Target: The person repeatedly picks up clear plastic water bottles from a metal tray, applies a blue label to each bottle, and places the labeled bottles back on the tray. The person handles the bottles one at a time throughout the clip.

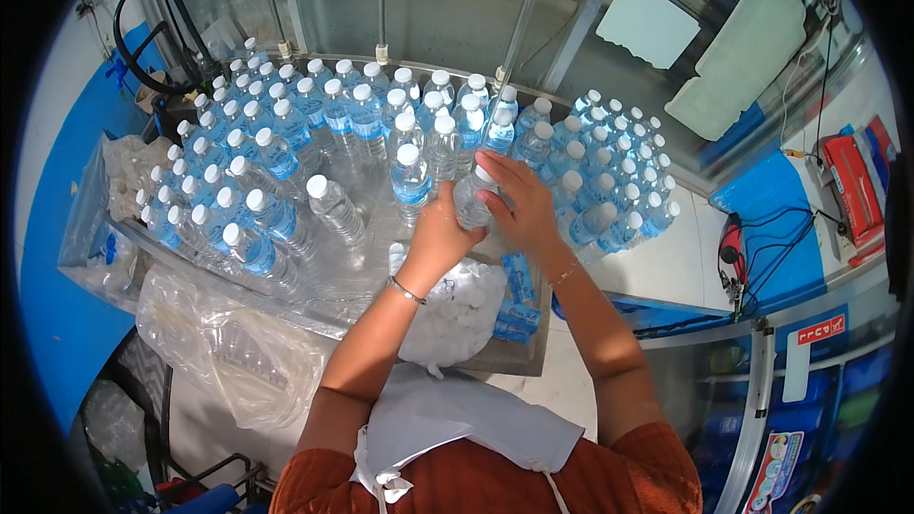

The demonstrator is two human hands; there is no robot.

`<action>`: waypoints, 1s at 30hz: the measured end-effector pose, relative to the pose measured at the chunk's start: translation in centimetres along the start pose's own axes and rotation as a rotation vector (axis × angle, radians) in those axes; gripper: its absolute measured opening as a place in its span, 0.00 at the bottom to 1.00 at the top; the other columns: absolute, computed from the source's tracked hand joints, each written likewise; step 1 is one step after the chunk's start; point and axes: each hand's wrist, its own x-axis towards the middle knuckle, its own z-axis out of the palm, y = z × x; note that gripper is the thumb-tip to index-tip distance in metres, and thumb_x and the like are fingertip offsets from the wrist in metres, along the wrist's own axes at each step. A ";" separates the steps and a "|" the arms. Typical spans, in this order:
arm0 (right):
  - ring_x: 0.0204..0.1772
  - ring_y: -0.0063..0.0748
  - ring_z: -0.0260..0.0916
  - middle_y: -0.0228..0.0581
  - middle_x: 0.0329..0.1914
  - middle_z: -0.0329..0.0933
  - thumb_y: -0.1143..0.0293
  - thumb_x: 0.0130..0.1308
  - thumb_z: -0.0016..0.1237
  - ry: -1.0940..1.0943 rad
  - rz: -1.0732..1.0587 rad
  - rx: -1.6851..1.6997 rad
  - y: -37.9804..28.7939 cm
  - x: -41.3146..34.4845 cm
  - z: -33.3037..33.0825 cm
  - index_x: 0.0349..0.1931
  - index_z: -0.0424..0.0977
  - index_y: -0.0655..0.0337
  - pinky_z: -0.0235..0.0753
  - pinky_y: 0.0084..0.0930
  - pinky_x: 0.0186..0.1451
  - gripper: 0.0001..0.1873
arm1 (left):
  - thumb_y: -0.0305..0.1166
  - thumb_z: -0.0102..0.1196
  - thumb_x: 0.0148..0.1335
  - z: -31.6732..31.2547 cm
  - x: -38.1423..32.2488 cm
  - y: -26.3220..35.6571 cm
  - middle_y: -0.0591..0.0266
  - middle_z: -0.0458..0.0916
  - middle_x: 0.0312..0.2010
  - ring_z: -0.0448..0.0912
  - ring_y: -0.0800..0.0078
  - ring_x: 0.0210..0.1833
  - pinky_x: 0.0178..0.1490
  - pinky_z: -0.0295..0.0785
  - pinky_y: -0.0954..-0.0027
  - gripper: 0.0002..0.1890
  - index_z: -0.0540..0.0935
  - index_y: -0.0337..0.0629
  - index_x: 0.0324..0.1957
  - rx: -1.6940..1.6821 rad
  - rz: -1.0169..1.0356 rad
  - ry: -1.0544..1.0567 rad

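Observation:
Over the metal tray table, my left hand (444,225) grips the side of a clear plastic bottle (469,201) that shows no blue label. My right hand (520,193) has its fingers and thumb around the top of the same bottle, at its white cap (485,175). The bottle tilts slightly. Just below my hands lies a clear bag of white caps (464,307). Beside that bag are stacks of blue labels (520,293). A capped bottle without a label (335,208) stands to the left, and a labelled bottle (410,182) stands close to my left hand.
Many blue-labelled bottles (275,153) crowd the tray's left and back. More capped bottles (603,171) stand on the white counter (682,271) at right. A plastic bag (235,350) hangs at the tray's front edge (300,318). A black hose (121,36) loops at back left; cables (778,228) lie right.

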 end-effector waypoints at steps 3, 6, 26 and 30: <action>0.57 0.47 0.75 0.39 0.60 0.76 0.72 0.62 0.55 0.068 -0.056 -0.010 -0.5 -0.7 0.7 0.58 0.75 0.55 0.75 0.35 0.58 0.21 | 0.30 0.72 0.42 0.0 -0.9 0.4 0.41 0.82 0.30 0.83 0.45 0.36 0.40 0.77 0.57 0.39 0.66 0.27 0.56 -0.020 0.055 0.014; 0.57 0.43 0.75 0.40 0.61 0.75 0.73 0.62 0.55 -0.018 -0.227 -0.068 0.0 -0.7 0.2 0.58 0.75 0.57 0.76 0.33 0.56 0.22 | 0.30 0.72 0.43 -0.6 -2.0 0.4 0.38 0.82 0.35 0.83 0.44 0.41 0.43 0.77 0.56 0.40 0.66 0.29 0.57 0.001 0.070 0.035; 0.40 0.43 0.80 0.46 0.36 0.84 0.57 0.52 0.61 -0.926 0.499 -0.606 30.2 14.5 1.5 0.38 0.84 0.61 0.76 0.38 0.44 0.18 | 0.27 0.73 0.43 -7.5 -12.4 -9.7 0.45 0.82 0.43 0.83 0.51 0.48 0.49 0.77 0.60 0.39 0.67 0.39 0.58 0.075 -0.390 0.522; 0.31 0.29 0.74 0.36 0.29 0.81 0.66 0.53 0.61 -0.963 0.848 -0.311 30.3 15.2 0.0 0.31 0.82 0.64 0.73 0.30 0.37 0.10 | 0.29 0.73 0.45 -7.6 -12.4 -10.2 0.45 0.82 0.43 0.83 0.53 0.47 0.47 0.76 0.60 0.39 0.65 0.38 0.59 0.095 -0.331 0.516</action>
